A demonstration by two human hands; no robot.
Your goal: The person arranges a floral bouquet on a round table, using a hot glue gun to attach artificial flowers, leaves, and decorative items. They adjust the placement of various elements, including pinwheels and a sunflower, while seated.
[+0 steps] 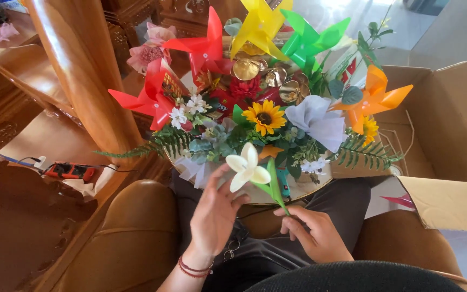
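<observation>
A cream artificial flower (247, 166) on a green stem stands in front of a round basket arrangement (255, 116) resting on my lap. My right hand (314, 233) pinches the lower end of the stem. My left hand (215, 212) is raised beside the blossom, fingers spread and touching its petals from the left. The arrangement holds a sunflower (265, 116), a white paper flower (315, 120), fern sprigs, gold ornaments and red, yellow, green and orange pinwheels.
An open cardboard box (449, 135) stands at the right. A carved wooden chair frame (82, 70) rises at the left, with a red-and-black tool (70, 171) and a cable on a wooden surface. Brown leather armrests flank my legs.
</observation>
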